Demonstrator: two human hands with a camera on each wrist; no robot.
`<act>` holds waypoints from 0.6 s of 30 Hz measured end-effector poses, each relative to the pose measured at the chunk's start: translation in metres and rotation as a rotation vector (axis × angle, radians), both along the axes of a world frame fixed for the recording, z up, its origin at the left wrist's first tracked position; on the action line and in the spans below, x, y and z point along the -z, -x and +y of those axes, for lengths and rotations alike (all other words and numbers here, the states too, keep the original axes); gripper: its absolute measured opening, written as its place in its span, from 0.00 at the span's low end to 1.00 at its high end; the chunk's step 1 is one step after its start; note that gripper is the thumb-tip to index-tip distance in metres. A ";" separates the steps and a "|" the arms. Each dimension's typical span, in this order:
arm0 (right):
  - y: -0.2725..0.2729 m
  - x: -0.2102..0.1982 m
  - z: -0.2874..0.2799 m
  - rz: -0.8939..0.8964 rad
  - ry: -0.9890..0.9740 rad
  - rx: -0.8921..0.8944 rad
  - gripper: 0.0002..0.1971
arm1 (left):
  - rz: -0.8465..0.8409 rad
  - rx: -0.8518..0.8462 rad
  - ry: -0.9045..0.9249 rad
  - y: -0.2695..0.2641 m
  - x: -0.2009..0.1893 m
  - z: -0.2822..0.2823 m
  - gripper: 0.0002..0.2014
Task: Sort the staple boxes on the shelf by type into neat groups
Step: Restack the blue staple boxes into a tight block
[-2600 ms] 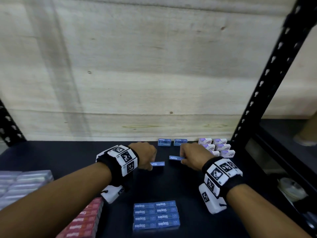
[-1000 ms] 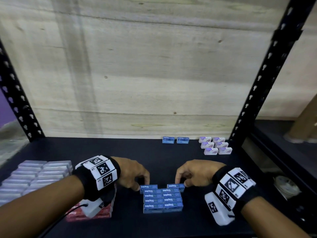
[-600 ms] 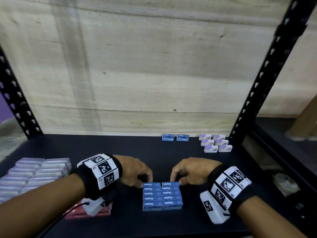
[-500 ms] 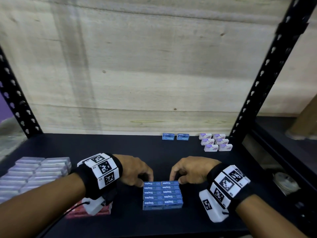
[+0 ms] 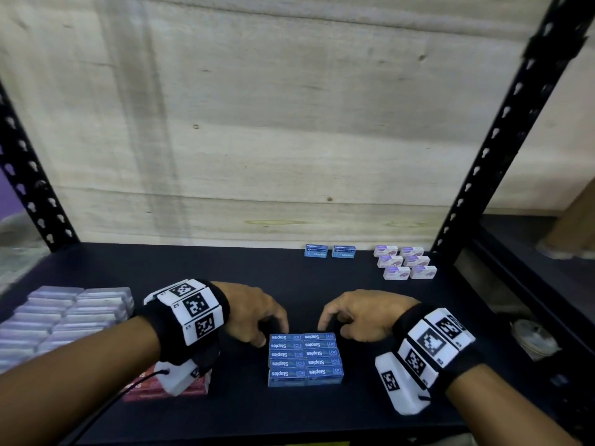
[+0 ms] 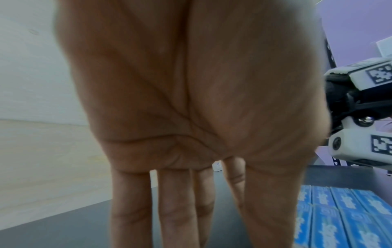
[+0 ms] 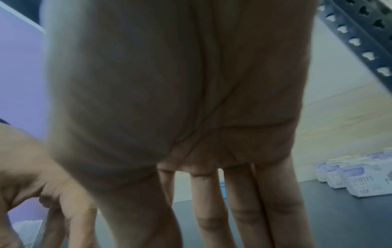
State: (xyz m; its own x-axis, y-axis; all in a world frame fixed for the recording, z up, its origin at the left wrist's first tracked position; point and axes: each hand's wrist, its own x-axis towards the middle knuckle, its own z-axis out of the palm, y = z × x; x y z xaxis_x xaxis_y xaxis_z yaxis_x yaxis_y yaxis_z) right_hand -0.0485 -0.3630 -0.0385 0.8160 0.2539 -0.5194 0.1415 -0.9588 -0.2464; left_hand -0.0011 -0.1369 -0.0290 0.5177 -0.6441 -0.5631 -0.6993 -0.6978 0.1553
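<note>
A neat block of blue staple boxes (image 5: 306, 358), two columns wide, lies at the front middle of the black shelf (image 5: 193, 272). My left hand (image 5: 270, 334) hangs at the block's back left corner and my right hand (image 5: 333, 326) at its back right corner. Both hold nothing, and their fingers point down, loosely spread. In the left wrist view the straight fingers (image 6: 180, 209) stand beside the blue boxes (image 6: 339, 218). The right wrist view shows empty fingers (image 7: 233, 209) over bare shelf. Two more blue boxes (image 5: 330, 251) stand at the back wall.
Several white-and-purple staple boxes (image 5: 405, 263) sit grouped at the back right by the black upright (image 5: 483, 162). Clear plastic boxes (image 5: 64, 313) fill the left side. Red boxes (image 5: 167, 389) lie under my left wrist. A wooden panel (image 5: 257, 123) closes the back.
Both hands brought a blue box each from the back to the far end of the blue block, set them in line and let go. The fingers now hang just off them.
</note>
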 end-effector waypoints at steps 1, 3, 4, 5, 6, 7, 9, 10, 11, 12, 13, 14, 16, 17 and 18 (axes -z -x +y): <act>0.000 0.000 -0.001 0.009 -0.012 0.034 0.21 | 0.004 -0.015 -0.006 -0.001 0.000 -0.001 0.21; -0.002 0.000 -0.004 0.022 -0.043 0.085 0.21 | 0.022 -0.070 0.001 -0.006 -0.001 -0.004 0.22; -0.004 0.000 -0.006 0.029 -0.060 0.093 0.20 | 0.034 -0.106 0.013 -0.010 -0.001 -0.005 0.22; -0.008 0.000 -0.008 0.033 -0.075 0.097 0.19 | 0.039 -0.136 0.025 -0.015 -0.001 -0.007 0.21; -0.012 0.000 -0.010 0.034 -0.085 0.103 0.17 | 0.037 -0.157 0.032 -0.021 -0.001 -0.009 0.21; -0.017 0.000 -0.013 0.028 -0.089 0.113 0.17 | 0.029 -0.173 0.036 -0.028 0.000 -0.011 0.21; -0.030 0.000 -0.018 0.022 -0.097 0.136 0.15 | 0.007 -0.204 0.048 -0.043 0.002 -0.018 0.20; -0.037 0.001 -0.020 0.035 -0.115 0.155 0.13 | -0.002 -0.224 0.059 -0.052 0.003 -0.021 0.20; -0.045 0.001 -0.022 0.053 -0.130 0.172 0.11 | -0.010 -0.242 0.075 -0.060 0.004 -0.025 0.19; -0.053 0.001 -0.026 0.060 -0.133 0.186 0.08 | -0.028 -0.255 0.092 -0.069 0.004 -0.030 0.19; -0.061 0.001 -0.030 0.046 -0.116 0.192 0.05 | -0.060 -0.263 0.110 -0.077 0.003 -0.034 0.20; -0.069 -0.001 -0.033 0.017 -0.094 0.196 0.05 | -0.103 -0.267 0.127 -0.085 0.003 -0.038 0.21; -0.085 -0.005 -0.042 -0.111 -0.030 0.210 0.07 | -0.188 -0.271 0.164 -0.102 0.002 -0.048 0.22; -0.093 -0.005 -0.047 -0.200 0.010 0.226 0.04 | -0.214 -0.274 0.178 -0.109 0.002 -0.054 0.22; -0.099 -0.006 -0.049 -0.277 0.033 0.241 0.02 | -0.231 -0.275 0.189 -0.115 0.003 -0.059 0.23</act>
